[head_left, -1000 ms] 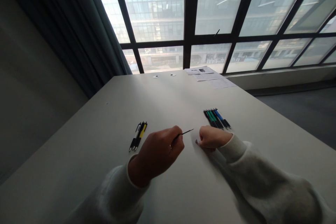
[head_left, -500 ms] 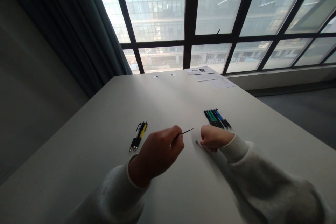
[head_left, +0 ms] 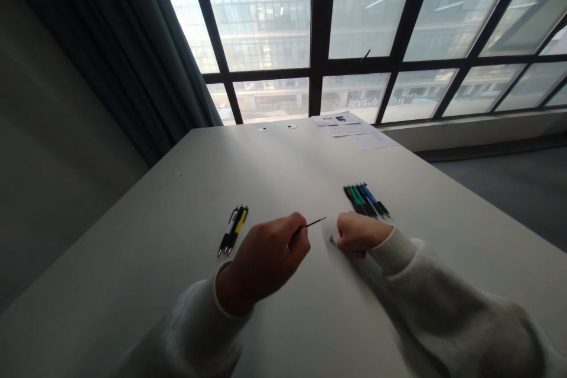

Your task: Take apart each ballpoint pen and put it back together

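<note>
My left hand (head_left: 270,257) is closed on a thin dark refill (head_left: 315,222), whose tip points right toward my other hand. My right hand (head_left: 358,232) is closed just above the white table (head_left: 283,183), and a small tip of something (head_left: 331,238) sticks out at its left side; the rest is hidden by the fingers. Left of my left hand lie a few pens (head_left: 233,230), white, black and yellow, side by side. Beyond my right hand is a row of several pens (head_left: 364,199) with green and blue barrels.
Printed sheets (head_left: 349,127) lie at the table's far right end. Two small white discs (head_left: 263,129) with dark centres sit near the far edge. A dark curtain (head_left: 133,53) hangs at the left, and tall windows stand beyond the table.
</note>
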`<action>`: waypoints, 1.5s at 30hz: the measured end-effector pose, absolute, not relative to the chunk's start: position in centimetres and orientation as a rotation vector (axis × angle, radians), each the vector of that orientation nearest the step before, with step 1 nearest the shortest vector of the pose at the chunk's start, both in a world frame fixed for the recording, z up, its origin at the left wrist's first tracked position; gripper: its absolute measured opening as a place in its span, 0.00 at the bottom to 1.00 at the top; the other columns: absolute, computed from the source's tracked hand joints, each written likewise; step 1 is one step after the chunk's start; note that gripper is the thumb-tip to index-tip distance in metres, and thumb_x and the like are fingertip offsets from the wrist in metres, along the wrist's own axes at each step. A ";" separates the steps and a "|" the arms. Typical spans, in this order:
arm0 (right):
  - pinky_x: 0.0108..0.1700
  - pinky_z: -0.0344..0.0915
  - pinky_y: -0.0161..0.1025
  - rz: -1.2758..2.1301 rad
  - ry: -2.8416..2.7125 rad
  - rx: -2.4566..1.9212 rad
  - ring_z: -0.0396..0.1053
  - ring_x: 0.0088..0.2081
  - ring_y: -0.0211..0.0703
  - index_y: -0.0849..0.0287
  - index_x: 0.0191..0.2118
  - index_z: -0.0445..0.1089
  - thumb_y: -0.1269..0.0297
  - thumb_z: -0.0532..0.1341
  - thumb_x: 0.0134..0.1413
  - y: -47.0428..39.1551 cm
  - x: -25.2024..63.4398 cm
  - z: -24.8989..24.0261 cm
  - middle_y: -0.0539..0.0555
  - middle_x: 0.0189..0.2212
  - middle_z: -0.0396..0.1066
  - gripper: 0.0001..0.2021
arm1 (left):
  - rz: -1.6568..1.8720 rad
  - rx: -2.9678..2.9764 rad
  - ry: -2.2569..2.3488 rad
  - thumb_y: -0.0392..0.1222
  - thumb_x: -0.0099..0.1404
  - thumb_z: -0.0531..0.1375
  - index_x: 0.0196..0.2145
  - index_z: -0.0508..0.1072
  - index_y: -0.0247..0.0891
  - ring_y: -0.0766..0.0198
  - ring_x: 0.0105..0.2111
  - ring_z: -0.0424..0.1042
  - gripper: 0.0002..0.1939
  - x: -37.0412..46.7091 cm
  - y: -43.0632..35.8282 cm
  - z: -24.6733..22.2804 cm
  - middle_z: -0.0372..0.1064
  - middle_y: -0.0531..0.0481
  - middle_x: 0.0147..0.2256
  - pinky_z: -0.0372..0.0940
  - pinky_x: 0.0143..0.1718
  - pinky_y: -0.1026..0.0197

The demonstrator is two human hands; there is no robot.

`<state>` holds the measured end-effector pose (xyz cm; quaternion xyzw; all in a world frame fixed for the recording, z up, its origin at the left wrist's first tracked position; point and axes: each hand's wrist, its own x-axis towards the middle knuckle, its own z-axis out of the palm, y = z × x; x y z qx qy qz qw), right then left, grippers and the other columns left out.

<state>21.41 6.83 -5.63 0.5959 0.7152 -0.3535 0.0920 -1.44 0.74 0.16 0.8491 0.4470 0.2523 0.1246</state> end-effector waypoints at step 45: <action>0.28 0.72 0.30 -2.883 2.526 2.233 0.74 0.30 0.36 0.60 0.31 0.69 0.57 0.73 0.44 5.8 23.2 1.7 0.51 0.29 0.73 0.16 | 0.850 1.875 1.297 0.54 0.71 0.49 0.32 0.71 0.38 0.68 0.20 0.59 0.20 -1.6 1.2 -1.4 0.59 0.57 0.20 0.54 0.24 0.64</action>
